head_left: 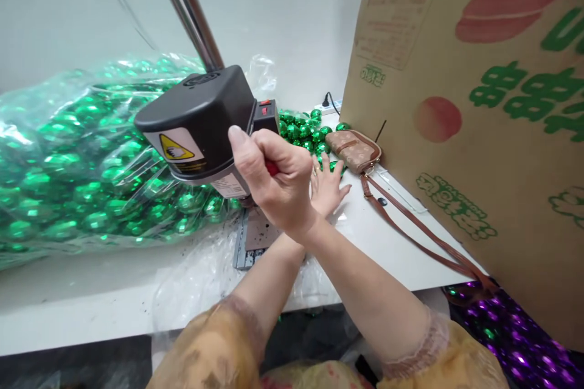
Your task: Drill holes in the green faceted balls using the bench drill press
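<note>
My right hand (278,176) is closed around the red-knobbed lever of a small black bench drill press (196,115). A yellow warning sticker shows on the machine's front, and its metal column rises behind. My left hand (327,187) reaches past under my right wrist, its fingers spread over shiny green faceted balls (305,130) beside the machine. Whether the fingers touch the balls is hard to make out. Part of the grey slotted base (246,249) shows below the drill head. The bit and whatever lies beneath it are hidden.
A large clear bag of green balls (82,170) fills the left side. To the right lie a brown strapped purse (356,149) and a tall cardboard box (456,134). A power strip (332,107) sits at the back. Purple shiny balls (515,334) are below the table edge.
</note>
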`<state>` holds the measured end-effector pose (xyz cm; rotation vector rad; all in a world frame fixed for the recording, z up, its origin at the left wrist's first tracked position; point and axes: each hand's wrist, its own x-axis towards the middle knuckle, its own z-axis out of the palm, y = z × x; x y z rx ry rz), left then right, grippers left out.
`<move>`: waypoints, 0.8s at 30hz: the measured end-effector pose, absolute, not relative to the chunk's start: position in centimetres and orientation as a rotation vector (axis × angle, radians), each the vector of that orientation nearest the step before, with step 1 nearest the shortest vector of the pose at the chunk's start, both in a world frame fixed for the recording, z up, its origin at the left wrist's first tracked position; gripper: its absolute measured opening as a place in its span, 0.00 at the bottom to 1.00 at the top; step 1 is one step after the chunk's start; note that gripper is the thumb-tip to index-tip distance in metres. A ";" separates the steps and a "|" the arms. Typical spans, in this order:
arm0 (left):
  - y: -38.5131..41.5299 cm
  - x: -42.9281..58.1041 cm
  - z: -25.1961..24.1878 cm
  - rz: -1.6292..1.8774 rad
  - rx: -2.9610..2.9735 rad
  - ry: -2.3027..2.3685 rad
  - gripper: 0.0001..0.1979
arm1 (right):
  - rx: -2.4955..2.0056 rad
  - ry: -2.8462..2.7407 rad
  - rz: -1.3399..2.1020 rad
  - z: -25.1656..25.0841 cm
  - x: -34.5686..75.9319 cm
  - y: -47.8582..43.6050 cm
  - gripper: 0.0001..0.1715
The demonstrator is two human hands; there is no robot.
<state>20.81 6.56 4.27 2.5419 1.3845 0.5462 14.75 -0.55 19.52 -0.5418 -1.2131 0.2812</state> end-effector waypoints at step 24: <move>16.4 24.0 4.6 0.407 2.189 1.341 0.34 | -0.673 -1.224 0.240 19.6 14.8 -1.3 0.30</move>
